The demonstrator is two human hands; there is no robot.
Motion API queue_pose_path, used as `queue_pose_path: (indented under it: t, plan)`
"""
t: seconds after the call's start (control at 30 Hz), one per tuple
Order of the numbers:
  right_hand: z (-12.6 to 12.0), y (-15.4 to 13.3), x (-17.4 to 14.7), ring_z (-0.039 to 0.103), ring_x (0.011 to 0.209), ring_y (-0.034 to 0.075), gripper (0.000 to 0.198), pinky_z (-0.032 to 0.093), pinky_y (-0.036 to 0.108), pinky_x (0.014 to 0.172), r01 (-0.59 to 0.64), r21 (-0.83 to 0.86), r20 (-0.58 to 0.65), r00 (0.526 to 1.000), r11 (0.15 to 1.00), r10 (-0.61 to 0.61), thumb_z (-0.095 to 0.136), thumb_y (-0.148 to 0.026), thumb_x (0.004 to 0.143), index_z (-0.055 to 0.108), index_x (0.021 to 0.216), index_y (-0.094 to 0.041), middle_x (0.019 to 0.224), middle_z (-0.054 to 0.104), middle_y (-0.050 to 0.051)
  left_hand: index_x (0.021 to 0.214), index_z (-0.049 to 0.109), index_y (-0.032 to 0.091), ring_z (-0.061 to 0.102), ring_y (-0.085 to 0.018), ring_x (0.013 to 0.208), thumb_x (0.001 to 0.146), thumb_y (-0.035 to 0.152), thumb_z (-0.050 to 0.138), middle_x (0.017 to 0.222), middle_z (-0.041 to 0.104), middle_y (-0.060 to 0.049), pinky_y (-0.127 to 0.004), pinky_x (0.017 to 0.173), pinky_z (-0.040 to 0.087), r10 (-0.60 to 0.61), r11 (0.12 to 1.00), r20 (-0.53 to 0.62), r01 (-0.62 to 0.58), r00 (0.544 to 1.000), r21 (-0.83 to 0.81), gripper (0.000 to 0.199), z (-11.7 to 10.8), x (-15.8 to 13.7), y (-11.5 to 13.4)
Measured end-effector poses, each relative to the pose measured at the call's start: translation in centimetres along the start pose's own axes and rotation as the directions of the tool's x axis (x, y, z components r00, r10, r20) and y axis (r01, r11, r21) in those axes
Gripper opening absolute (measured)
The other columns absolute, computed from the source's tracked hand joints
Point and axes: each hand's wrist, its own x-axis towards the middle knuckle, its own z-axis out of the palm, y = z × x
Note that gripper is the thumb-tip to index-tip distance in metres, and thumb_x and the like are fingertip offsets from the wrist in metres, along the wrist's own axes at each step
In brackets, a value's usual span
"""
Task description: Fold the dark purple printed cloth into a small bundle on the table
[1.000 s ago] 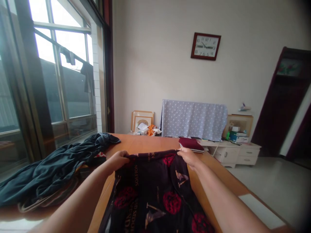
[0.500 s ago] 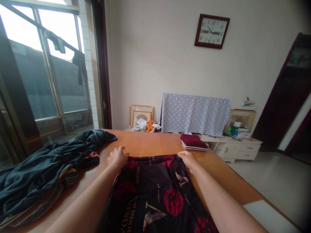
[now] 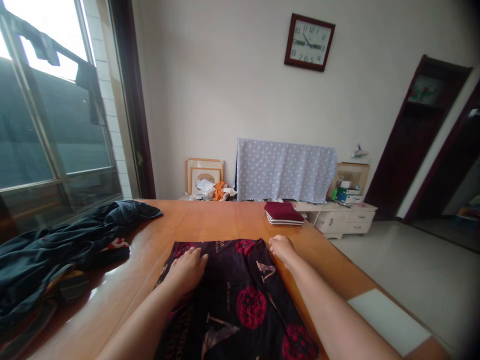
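A black printed cloth (image 3: 221,295) with red round motifs and pale lettering lies spread in front of me, its far edge fairly straight. My left hand (image 3: 190,267) rests on the upper left part of it, palm down with fingers stretched out. Just off the cloth's far right corner is my right hand (image 3: 284,249), its fingers curled in and a slight gap between the fingertips and the fabric. Nothing shows in that hand.
The cloth lies on a wooden table (image 3: 213,220). Crumpled dark clothes (image 3: 75,245) cover its left side. A folded maroon stack (image 3: 284,213) sits at the far right, and a white sheet (image 3: 390,320) near the right edge. A white cabinet (image 3: 347,220) stands beyond.
My left hand has moved from the far left corner inward onto the cloth. My right hand has come slightly away from the far right corner. The view has swung a little to the right.
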Motion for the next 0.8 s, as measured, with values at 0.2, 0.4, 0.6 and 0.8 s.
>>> queue_pose_path:
  t: [0.2, 0.4, 0.6, 0.8]
  plan:
    - [1.1, -2.0, 0.0, 0.067, 0.087, 0.024, 0.039, 0.042, 0.029, 0.071, 0.076, -0.256, 0.015, 0.997, 0.964, -0.074, 0.055, -0.052, 0.089, 0.066, 0.071, -0.020, 0.086, 0.073, 0.012, 0.148, 0.048, 0.014, 0.027, -0.033, 0.150, 0.096, 0.056, 0.039, 0.160, 0.037, -0.018, -0.055, 0.121, 0.019, -0.004, 0.980, -0.072, 0.019, 0.997, 0.198, 0.067, 2.6, -0.4, -3.2]
    - [2.7, -3.1, -1.4, 0.069, 0.093, 0.023, 0.042, 0.044, 0.031, 0.077, 0.150, -0.519, 0.032, 0.987, 0.841, -0.156, 0.047, -0.060, 0.094, 0.069, 0.097, -0.025, 0.097, 0.075, 0.009, 0.146, 0.051, 0.019, 0.030, -0.034, 0.149, 0.094, 0.060, 0.042, 0.157, 0.042, -0.016, -0.058, 0.119, 0.017, 0.014, 0.976, -0.111, 0.011, 0.994, 0.215, 0.066, 3.2, -0.4, -3.2]
    - [2.1, -2.4, -0.9, 0.069, 0.095, 0.023, 0.042, 0.044, 0.031, 0.078, 0.121, -0.575, 0.005, 0.989, 0.809, -0.145, 0.033, -0.049, 0.103, 0.067, 0.105, -0.024, 0.100, 0.074, 0.011, 0.148, 0.048, 0.019, 0.029, -0.035, 0.150, 0.094, 0.062, 0.037, 0.160, 0.038, -0.016, -0.059, 0.120, 0.015, 0.004, 0.970, -0.088, 0.017, 0.996, 0.241, 0.070, 3.1, -0.6, -3.0]
    - [0.7, -1.8, 0.1, 0.069, 0.096, 0.024, 0.046, 0.044, 0.030, 0.076, 0.066, -0.578, -0.017, 0.996, 0.813, -0.093, 0.030, -0.050, 0.104, 0.067, 0.105, -0.022, 0.102, 0.074, 0.012, 0.150, 0.046, 0.018, 0.027, -0.034, 0.150, 0.094, 0.064, 0.035, 0.160, 0.037, -0.016, -0.058, 0.120, 0.014, -0.010, 0.969, -0.074, 0.028, 0.997, 0.245, 0.074, 3.2, -0.5, -3.0]
